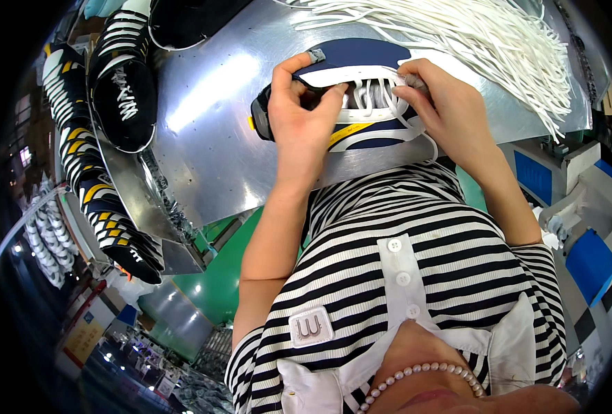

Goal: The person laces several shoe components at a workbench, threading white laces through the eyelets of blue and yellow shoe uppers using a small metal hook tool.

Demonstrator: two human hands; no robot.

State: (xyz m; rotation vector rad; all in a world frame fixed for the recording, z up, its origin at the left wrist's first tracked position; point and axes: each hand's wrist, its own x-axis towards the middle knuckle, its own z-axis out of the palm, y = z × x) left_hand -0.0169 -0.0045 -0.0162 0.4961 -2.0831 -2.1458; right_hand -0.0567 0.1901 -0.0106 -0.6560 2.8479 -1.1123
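Note:
A navy, white and yellow sneaker (371,52) lies sideways in front of me on the metal table. A white shoelace (365,96) runs across its grey tongue in several loops. My left hand (300,121) grips the shoe at its opening, the thumb by the tongue and the index finger, wrapped in grey tape, on the far side. At the other end of the lacing, my right hand (458,110) is closed, thumb and index finger pinching the lace by the eyelets. Its exact grip is partly hidden. A loose loop of lace hangs near the right wrist.
A thick bundle of loose white laces (485,41) covers the back right of the metal table (209,131). Black shoes (123,103) lie at the left, beside a long row of stacked shoe uppers (81,152). Grey-and-blue equipment (537,176) stands at the right.

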